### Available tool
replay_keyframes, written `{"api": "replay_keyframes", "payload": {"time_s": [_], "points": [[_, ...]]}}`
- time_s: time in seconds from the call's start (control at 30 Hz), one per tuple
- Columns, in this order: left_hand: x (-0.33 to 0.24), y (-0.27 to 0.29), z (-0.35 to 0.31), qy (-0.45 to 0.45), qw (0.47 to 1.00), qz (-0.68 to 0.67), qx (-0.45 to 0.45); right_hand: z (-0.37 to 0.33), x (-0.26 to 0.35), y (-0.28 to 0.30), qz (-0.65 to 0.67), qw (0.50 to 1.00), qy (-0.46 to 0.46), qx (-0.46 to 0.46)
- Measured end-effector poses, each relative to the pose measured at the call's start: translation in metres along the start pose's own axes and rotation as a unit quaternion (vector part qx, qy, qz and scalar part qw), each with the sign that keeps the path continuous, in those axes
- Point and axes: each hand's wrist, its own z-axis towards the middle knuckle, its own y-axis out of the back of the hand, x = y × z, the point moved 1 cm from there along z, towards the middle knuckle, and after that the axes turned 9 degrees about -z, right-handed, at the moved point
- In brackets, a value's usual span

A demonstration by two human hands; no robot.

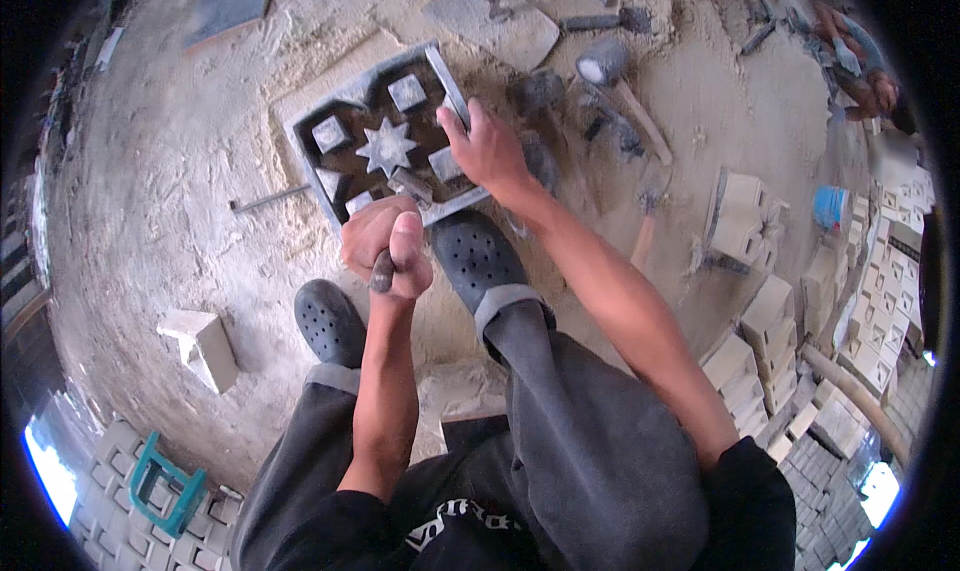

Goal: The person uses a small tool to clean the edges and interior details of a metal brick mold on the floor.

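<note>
A square metal mould point(300, 121) lies on the sandy floor, with a star-shaped block point(386, 147) at its middle and several smaller blocks point(407, 93) around it. My left hand point(385, 246) is closed round the handle of what looks like a hammer point(410, 185). Its handle end pokes out below my thumb, and its blocky head is over the mould's near side. At the mould's right side, my right hand point(485, 151) has its fingers closed on the raised rim. My palm hides part of that wall and the near right corner.
Right of the mould lie a mallet point(625, 101) and a wooden-handled tool point(645, 236). A flat metal plate point(500, 31) is beyond. Pale cast blocks point(740, 221) are stacked at right, near a blue container point(830, 207). One broken block point(200, 349) sits left. Another person point(865, 66) is far right.
</note>
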Motion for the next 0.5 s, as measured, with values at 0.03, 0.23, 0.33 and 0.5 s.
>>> {"api": "replay_keyframes", "payload": {"time_s": [0.03, 0.23, 0.33, 0.5], "points": [[-0.020, -0.001, 0.008, -0.001, 0.999, 0.006, 0.047, -0.004, 0.000, 0.001, -0.009, 1.000, -0.013, 0.008], [-0.002, -0.015, 0.030, -0.048, 0.997, -0.036, 0.040, -0.001, 0.003, 0.002, -0.016, 0.999, -0.021, 0.026], [0.003, -0.007, 0.051, 0.134, 0.962, -0.238, -0.011, -0.001, 0.001, 0.002, -0.022, 0.999, -0.034, 0.036], [-0.006, 0.008, 0.043, 0.061, 0.994, -0.087, 0.017, -0.004, 0.003, 0.005, -0.014, 1.000, -0.011, 0.000]]}}
